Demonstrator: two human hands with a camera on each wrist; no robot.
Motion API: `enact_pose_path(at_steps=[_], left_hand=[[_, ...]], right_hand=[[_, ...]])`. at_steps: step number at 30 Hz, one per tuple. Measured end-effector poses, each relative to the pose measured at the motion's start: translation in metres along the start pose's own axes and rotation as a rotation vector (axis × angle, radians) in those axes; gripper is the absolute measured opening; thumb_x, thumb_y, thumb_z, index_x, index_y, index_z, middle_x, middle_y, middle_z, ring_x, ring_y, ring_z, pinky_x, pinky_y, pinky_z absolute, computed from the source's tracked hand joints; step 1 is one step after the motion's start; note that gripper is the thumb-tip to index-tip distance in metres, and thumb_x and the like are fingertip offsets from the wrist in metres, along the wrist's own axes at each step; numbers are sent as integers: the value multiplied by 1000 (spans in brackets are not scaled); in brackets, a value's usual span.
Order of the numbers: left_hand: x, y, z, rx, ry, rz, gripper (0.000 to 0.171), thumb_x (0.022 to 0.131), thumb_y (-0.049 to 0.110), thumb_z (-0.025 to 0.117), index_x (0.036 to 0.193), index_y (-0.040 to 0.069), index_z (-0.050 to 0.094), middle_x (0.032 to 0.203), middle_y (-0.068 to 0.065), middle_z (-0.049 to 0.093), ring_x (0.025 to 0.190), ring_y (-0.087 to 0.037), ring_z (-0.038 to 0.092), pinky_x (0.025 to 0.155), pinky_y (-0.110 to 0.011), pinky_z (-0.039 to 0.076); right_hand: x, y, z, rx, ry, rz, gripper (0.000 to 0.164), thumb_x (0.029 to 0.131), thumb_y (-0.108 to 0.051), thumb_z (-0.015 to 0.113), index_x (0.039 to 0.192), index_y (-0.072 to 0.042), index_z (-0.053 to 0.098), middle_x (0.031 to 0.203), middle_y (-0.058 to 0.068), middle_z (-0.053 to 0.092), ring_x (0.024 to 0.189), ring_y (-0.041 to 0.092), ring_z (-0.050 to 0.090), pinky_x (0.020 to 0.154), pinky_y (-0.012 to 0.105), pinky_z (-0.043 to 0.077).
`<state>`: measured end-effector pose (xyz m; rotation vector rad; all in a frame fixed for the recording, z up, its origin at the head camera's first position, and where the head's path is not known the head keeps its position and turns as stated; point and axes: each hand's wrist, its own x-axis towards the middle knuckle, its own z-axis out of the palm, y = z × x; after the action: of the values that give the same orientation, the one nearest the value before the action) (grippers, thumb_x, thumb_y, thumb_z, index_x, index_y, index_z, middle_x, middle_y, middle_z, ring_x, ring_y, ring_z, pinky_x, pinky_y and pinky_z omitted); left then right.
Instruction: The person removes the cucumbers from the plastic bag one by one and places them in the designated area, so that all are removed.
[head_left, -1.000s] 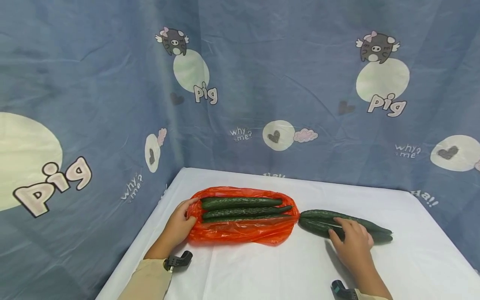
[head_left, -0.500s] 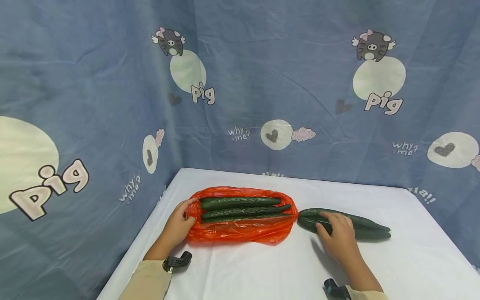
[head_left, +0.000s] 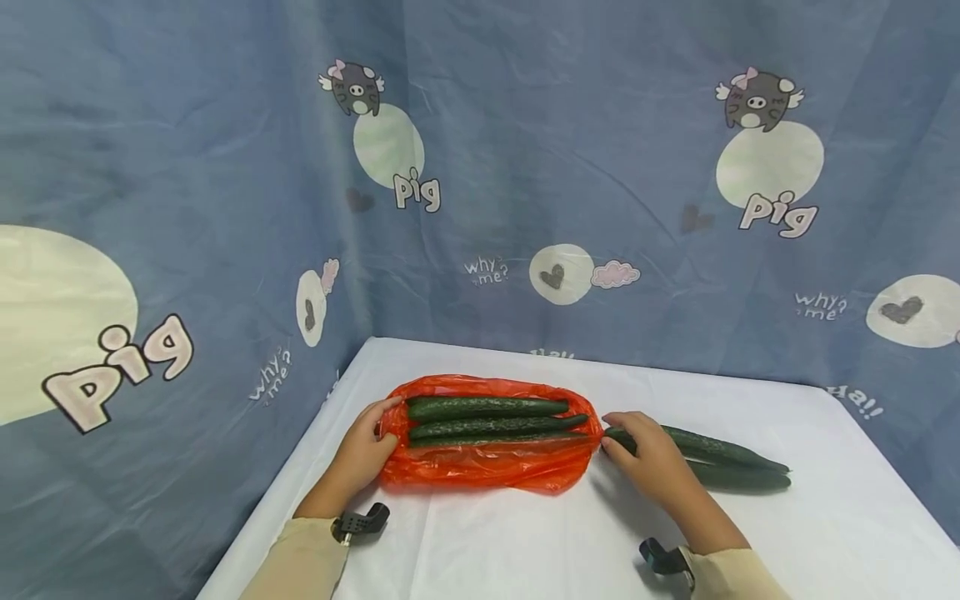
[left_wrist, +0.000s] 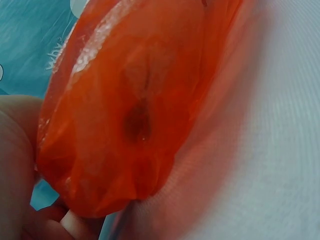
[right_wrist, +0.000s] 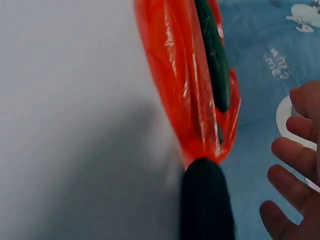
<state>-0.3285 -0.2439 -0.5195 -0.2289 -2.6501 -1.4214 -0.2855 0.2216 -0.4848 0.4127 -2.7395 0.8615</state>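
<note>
A red plastic bag lies on the white table with its top side agape, and several dark green cucumbers lie side by side in it. My left hand holds the bag's left end, thumb in front and fingers behind. In the left wrist view the red film fills the middle. Outside the bag, two more cucumbers lie against its right end. My right hand is over their left ends, fingertips right at the bag's edge. The right wrist view shows its fingers spread beside a cucumber.
A white cloth covers the table. Behind and to the left hangs a blue curtain printed with pigs and lettering. A black device sits on the left wrist, another on the right.
My right hand has slid left along the two loose cucumbers, from their middle to the ends by the bag. The left hand and the bag stay where they were.
</note>
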Motion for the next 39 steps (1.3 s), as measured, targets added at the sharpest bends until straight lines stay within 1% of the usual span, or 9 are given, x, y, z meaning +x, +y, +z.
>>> enact_pose_path(at_steps=[4,6,11,17,21,23,30,34,39], left_hand=[[-2,-1,2,-3,4,-10,63,93,-1,54,154,14,50,159,-13,45,147,-35,43,118,-58,40],[-3,0,2,-5,8,-15,63,93,-1,54,154,13,50,159,-13,45,148,-36,42,118,-59,39],[-2,0,2,-7,-6,-26,63,94,1,54,156,15,48,160,-13,44,149,-37,41,119,-60,38],[-2,-1,0,-10,2,-19,64,92,-1,54,155,14,49,159,-14,45,148,-36,42,119,-60,38],[-1,-1,0,-8,4,-7,64,92,-1,54,155,12,49,158,-15,46,147,-37,42,119,-60,38],[0,-1,1,-3,2,-4,64,93,-1,54,155,12,49,158,-15,46,148,-37,42,119,-60,38],[1,0,3,-9,-8,-28,64,93,0,55,156,14,48,159,-14,45,149,-38,41,120,-60,36],[1,-1,3,-9,-4,-19,64,93,0,54,156,13,48,158,-15,46,149,-38,42,120,-60,37],[1,0,1,-30,-2,-22,64,93,-1,54,155,12,49,157,-15,46,148,-38,43,120,-59,37]], right_hand=[[11,-8,1,33,-51,-16,43,99,-26,71,139,-10,65,137,9,66,131,33,60,108,61,49],[18,-12,1,64,-69,-8,44,100,-27,71,140,-10,64,138,8,65,131,33,60,108,59,50],[37,-27,3,147,-89,11,45,101,-26,69,141,-8,62,137,11,66,129,33,61,107,58,51],[56,-50,11,198,-142,24,47,101,-30,69,144,-12,61,142,9,64,133,33,59,110,59,48],[67,-61,17,237,-164,25,45,102,-29,68,143,-13,62,142,8,64,134,32,58,111,59,47],[70,-65,20,243,-178,26,44,102,-29,68,143,-13,62,142,7,64,134,32,58,111,59,47],[82,-72,34,254,-241,48,47,101,-32,70,145,-17,61,145,4,61,138,31,55,114,59,44],[90,-76,41,232,-263,16,47,99,-32,71,143,-17,63,144,4,62,138,31,56,114,58,45],[106,-82,51,169,-318,-34,45,99,-34,73,141,-19,65,144,1,63,136,28,58,112,54,48]])
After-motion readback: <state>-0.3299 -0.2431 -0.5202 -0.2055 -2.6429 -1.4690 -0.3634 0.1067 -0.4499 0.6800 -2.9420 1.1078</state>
